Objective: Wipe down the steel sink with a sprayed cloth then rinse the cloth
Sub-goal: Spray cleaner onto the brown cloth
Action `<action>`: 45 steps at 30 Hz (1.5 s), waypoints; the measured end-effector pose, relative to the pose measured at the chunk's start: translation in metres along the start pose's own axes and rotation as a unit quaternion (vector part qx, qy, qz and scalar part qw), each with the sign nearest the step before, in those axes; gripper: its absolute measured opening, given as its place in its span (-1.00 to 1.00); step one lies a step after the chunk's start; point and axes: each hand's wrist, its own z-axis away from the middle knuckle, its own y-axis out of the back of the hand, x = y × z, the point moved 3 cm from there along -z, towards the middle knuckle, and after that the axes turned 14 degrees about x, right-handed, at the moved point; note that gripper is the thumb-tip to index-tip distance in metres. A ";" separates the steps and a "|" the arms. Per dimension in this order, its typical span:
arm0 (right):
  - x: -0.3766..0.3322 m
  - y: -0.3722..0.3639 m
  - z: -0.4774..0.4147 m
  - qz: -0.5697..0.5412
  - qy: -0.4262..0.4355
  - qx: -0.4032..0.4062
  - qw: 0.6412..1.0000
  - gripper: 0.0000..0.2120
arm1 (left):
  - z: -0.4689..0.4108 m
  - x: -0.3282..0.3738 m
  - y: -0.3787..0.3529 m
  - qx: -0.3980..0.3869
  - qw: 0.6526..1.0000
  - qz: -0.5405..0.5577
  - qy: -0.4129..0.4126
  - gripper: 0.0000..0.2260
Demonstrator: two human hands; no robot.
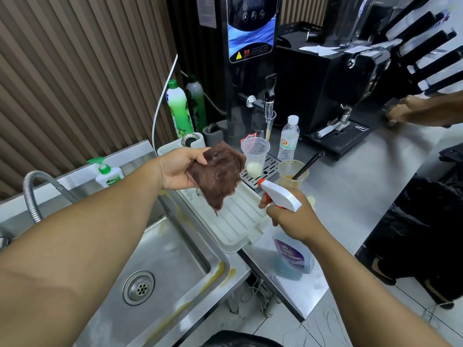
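Observation:
My left hand (179, 167) holds a brown cloth (217, 175) up by one edge, above the white ribbed drain tray (238, 221). Foam spots show on the cloth's face. My right hand (292, 220) grips the neck of a spray bottle (292, 254) with blue liquid and a white trigger head with an orange nozzle, which points at the cloth from close by. The steel sink (175, 249) lies below my left forearm, with its round drain (138, 287) showing and yellowish stains along its right rim.
A flexible steel faucet hose (32, 194) curves at the left. A Dettol pump bottle (109, 175), green dish soap bottles (179, 111), plastic cups (255, 156), a water bottle (289, 139) and black machines stand behind. Another person's hand (403, 111) reaches in at the right.

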 end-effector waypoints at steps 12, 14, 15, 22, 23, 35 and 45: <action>-0.014 -0.009 0.008 0.009 0.061 -0.037 0.997 -0.83 | -0.002 -0.002 0.002 0.019 1.000 0.019 -0.009 -0.56; -0.013 -0.010 0.008 0.017 0.078 -0.036 0.996 -0.96 | -0.002 -0.005 0.002 0.021 0.999 0.029 -0.013 -0.57; -0.012 -0.011 0.008 0.018 0.082 -0.036 0.996 -0.97 | -0.003 -0.006 0.002 0.021 0.999 0.032 -0.016 -0.57; -0.014 -0.016 0.009 0.029 0.097 -0.059 0.993 -0.94 | 0.000 -0.008 0.003 0.008 0.999 0.041 -0.026 -0.57; -0.014 -0.017 0.009 0.032 0.101 -0.060 0.993 -0.97 | 0.001 -0.008 0.004 0.010 0.999 0.039 -0.029 -0.58; -0.005 -0.010 0.011 0.019 0.048 -0.059 0.997 -0.63 | 0.003 -0.002 0.006 0.018 0.998 0.050 -0.037 -0.58; 0.000 0.000 0.009 -0.001 0.026 -0.018 1.000 -0.71 | -0.004 -0.003 0.002 0.000 0.998 0.049 -0.032 -0.57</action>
